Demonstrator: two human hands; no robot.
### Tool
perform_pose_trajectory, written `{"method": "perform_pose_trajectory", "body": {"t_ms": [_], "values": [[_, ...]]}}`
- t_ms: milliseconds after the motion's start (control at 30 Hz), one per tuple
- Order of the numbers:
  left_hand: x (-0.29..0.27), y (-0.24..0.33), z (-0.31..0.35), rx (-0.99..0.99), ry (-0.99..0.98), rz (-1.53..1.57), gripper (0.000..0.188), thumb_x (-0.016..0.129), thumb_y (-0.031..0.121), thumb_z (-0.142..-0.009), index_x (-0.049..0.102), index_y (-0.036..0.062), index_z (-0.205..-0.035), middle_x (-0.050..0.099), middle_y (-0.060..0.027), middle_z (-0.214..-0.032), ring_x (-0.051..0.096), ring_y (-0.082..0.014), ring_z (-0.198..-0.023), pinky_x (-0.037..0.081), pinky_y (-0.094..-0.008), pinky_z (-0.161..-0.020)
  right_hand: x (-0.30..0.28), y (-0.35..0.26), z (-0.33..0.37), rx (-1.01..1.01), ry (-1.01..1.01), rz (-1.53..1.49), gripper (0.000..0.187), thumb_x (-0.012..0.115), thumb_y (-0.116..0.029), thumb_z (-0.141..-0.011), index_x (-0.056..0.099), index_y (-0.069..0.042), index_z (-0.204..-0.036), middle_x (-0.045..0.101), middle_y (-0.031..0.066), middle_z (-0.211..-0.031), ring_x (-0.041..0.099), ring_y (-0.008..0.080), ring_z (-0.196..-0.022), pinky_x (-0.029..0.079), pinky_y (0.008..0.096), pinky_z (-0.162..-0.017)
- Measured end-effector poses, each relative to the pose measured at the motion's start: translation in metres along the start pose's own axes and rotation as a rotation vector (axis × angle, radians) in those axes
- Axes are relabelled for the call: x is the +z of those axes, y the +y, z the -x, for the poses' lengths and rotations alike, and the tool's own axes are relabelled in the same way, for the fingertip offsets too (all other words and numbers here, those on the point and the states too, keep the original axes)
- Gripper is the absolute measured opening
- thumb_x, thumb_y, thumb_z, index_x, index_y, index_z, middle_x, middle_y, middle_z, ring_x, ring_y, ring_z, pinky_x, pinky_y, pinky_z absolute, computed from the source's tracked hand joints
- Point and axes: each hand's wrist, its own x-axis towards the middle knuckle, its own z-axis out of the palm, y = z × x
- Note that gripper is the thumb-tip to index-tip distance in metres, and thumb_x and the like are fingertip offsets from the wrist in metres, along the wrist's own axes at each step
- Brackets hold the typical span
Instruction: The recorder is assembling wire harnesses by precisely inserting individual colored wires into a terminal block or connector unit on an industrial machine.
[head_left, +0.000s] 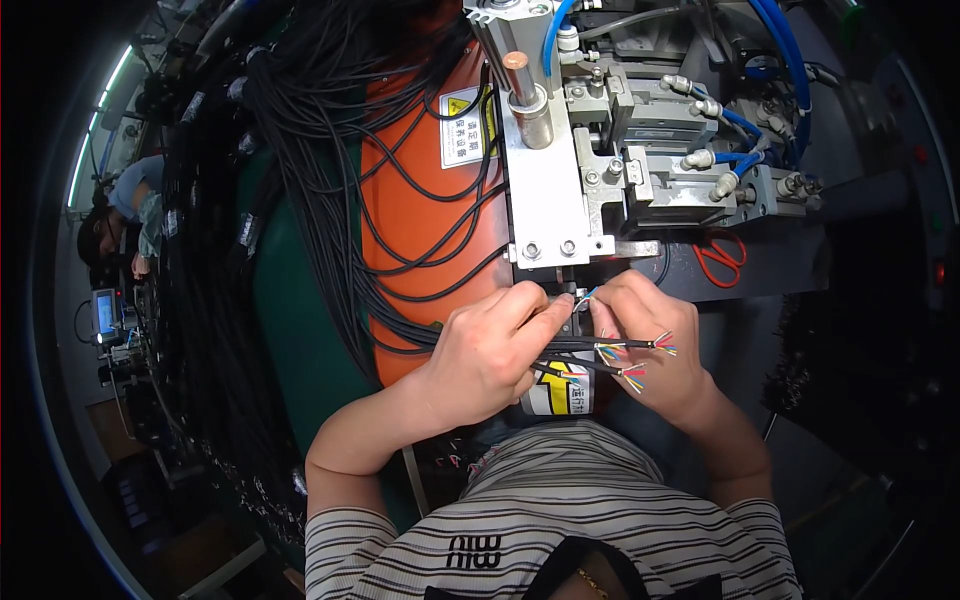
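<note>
Pinching: left hand (487, 350) and right hand (645, 345) grip black cables (575, 345); under press machine (560, 190)

The cables (600, 345) wear matt black rubbery sheathing, stripped at the ends to thin wires in glossy coloured plastic. The hanging cable bundle (300, 150) has the same dull black jacket. The machine block (545, 190) is bare brushed metal, smooth and pale, with a polished steel cylinder (525, 80). Its hoses (780, 40) are glossy blue plastic. The orange cover (420, 230) looks smooth and painted. The scissors (720, 258) have shiny red plastic handles. The shirt (560, 510) is soft striped cloth.
</note>
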Motion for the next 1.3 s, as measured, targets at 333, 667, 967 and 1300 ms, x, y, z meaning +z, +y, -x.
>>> {"method": "perform_pose_trajectory", "body": {"t_ms": [333, 667, 967, 1300], "values": [[0.003, 0.013, -0.007, 0.042, -0.077, -0.225, 0.052, 0.066, 0.004, -0.065, 0.063, -0.0055, -0.116, 0.048, -0.0083, -0.082, 0.055, -0.0212, -0.069, 0.047, -0.0322, -0.057, -0.006, -0.006, -0.006, -0.056, -0.075, 0.191, 0.011, 0.068, 0.0, -0.08, 0.064, 0.0, -0.09, 0.061, 0.0113, -0.081, 0.062, 0.0291, -0.058, 0.047, 0.0361, -0.05], [-0.002, 0.015, -0.012, 0.063, -0.144, -0.277, 0.047, 0.063, 0.007, -0.071, 0.063, -0.0061, -0.116, 0.048, -0.0087, -0.084, 0.055, -0.0216, -0.071, 0.047, -0.0322, -0.058, -0.003, 0.004, -0.008, -0.031, -0.055, 0.084, 0.005, 0.069, -0.002, -0.08, 0.065, 0.0, -0.083, 0.062, 0.0109, -0.074, 0.061, 0.0273, -0.055, 0.047, 0.0349, -0.048], [-0.012, 0.001, 0.002, 0.0, -0.069, -0.16, 0.043, 0.064, 0.002, -0.068, 0.063, -0.004, -0.11, 0.057, -0.011, -0.098, 0.059, -0.0261, -0.085, 0.051, -0.0352, -0.071, -0.006, 0.009, -0.015, 0.166, -0.086, -0.155, 0.004, 0.067, -0.001, -0.083, 0.064, 0.001, -0.081, 0.063, 0.0099, -0.068, 0.06, 0.0164, -0.051, 0.045, 0.0279, -0.047], [-0.006, -0.002, 0.016, -0.052, 0.084, -0.31, 0.039, 0.067, -0.003, -0.069, 0.067, 0.0007, -0.108, 0.061, -0.0112, -0.095, 0.059, -0.0261, -0.082, 0.044, -0.036, -0.067, -0.011, -0.011, 0.003, 0.399, -0.151, -0.723, 0.026, 0.068, 0.002, -0.086, 0.064, 0.002, -0.111, 0.064, 0.0003, -0.082, 0.054, 0.0012, -0.056, 0.04, 0.0175, -0.049]]}}
